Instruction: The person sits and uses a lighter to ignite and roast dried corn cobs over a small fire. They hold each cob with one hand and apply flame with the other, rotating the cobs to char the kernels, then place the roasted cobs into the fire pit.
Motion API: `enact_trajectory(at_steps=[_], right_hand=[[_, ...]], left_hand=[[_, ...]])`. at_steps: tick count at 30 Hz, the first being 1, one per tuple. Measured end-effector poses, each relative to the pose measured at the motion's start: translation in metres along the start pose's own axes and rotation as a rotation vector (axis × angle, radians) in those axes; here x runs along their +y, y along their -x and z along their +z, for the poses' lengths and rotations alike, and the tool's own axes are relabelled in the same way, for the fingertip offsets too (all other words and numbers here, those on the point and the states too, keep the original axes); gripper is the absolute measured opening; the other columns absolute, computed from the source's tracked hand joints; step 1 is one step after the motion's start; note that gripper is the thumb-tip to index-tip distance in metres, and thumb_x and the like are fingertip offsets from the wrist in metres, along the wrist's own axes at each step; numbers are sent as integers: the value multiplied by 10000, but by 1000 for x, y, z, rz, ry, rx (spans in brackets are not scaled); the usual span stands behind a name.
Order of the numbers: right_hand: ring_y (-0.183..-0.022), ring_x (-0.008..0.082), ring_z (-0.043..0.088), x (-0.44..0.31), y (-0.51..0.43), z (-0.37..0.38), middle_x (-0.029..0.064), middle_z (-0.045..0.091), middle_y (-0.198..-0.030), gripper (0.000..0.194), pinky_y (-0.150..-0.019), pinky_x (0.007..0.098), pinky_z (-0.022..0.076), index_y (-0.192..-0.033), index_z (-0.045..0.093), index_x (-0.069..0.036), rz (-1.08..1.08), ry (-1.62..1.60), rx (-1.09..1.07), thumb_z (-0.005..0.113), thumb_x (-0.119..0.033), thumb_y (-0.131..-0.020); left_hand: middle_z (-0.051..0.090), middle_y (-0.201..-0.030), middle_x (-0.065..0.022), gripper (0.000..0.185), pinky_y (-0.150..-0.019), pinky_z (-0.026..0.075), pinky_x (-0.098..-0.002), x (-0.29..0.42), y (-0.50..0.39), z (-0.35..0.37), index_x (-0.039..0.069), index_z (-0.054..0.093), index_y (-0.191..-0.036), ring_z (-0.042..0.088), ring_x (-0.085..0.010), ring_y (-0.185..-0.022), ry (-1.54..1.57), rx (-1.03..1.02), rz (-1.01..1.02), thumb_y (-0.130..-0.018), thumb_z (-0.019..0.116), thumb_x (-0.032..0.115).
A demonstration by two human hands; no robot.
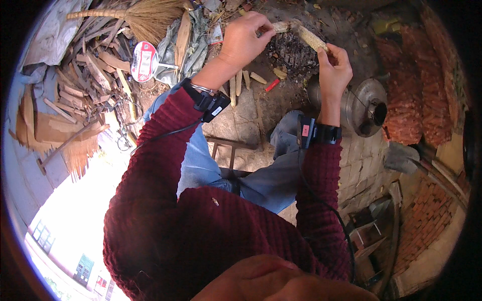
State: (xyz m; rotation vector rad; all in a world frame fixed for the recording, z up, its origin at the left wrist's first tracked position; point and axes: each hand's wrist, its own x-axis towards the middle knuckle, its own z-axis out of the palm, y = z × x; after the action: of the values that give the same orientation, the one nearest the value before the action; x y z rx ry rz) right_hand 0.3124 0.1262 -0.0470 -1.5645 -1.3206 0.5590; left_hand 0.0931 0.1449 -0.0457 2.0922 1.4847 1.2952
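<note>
My left hand [246, 39] pinches one pale corncob [280, 27] by its near end. Between the thumb and fingers of my right hand [335, 67] is the lower end of a second corncob [309, 37]. The far ends of both cobs come close together over a heap of dark ash and charred bits [295, 52]; whether they touch is hard to tell. Below the ash, a red lighter [272, 85] lies on the ground. Several more cobs [238, 83] lie in a row beneath my left wrist.
A metal kettle [365, 107] stands right of my right forearm. Split firewood [94, 71], a straw broom [150, 19] and a round paddle fan [144, 62] lie at left. Filled reddish net sacks [404, 94] and a shovel [402, 157] are at right. A metal frame [233, 143] is between my legs.
</note>
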Motion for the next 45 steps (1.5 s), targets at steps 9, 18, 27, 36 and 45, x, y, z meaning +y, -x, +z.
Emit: enact_trajectory(at_steps=[9, 18, 27, 36, 45], right_hand=[[-610, 86, 537, 3, -4, -14, 91, 625, -775, 195, -550, 216, 451, -855, 563, -11, 597, -694, -84, 633, -192, -857], [-596, 119, 513, 3, 19, -15, 129, 597, -787, 198, -539, 231, 441, -865, 546, -6, 744, -903, -193, 562, -198, -913], [-701, 161, 620, -38, -34, -33, 107, 629, -816, 172, -609, 256, 520, -953, 567, 18, 538, -603, -172, 622, -105, -845], [-618, 164, 625, 86, -236, 26, 103, 623, -793, 237, -542, 257, 534, -957, 603, 20, 288, -22, 19, 678, 1, -733], [-680, 221, 659, 264, -335, 136, 70, 671, -747, 212, -637, 336, 516, -864, 666, -92, 38, 363, 83, 711, -189, -681]], left_hand=[[658, -800, -59, 141, -626, 495, -243, -26, 8, -18, 42, 635, -830, 629, -119, -692, 657, -20, -617, -787, 711, 153], [625, -825, -41, 162, -689, 485, -273, -71, 40, -64, 69, 566, -934, 624, -145, -759, 1274, 14, -1082, -847, 658, 171], [614, -799, -39, 112, -669, 486, -295, -83, 43, -84, 64, 576, -897, 613, -158, -739, 1482, 224, -1045, -844, 653, 127], [594, -869, -38, 88, -765, 461, -325, -106, 34, -91, 56, 602, -938, 568, -158, -840, 1564, 320, -1078, -871, 601, 113], [584, -923, -85, 196, -772, 429, -284, -141, -21, -87, 0, 530, -1060, 526, -118, -797, 1429, 442, -1221, -932, 515, 147]])
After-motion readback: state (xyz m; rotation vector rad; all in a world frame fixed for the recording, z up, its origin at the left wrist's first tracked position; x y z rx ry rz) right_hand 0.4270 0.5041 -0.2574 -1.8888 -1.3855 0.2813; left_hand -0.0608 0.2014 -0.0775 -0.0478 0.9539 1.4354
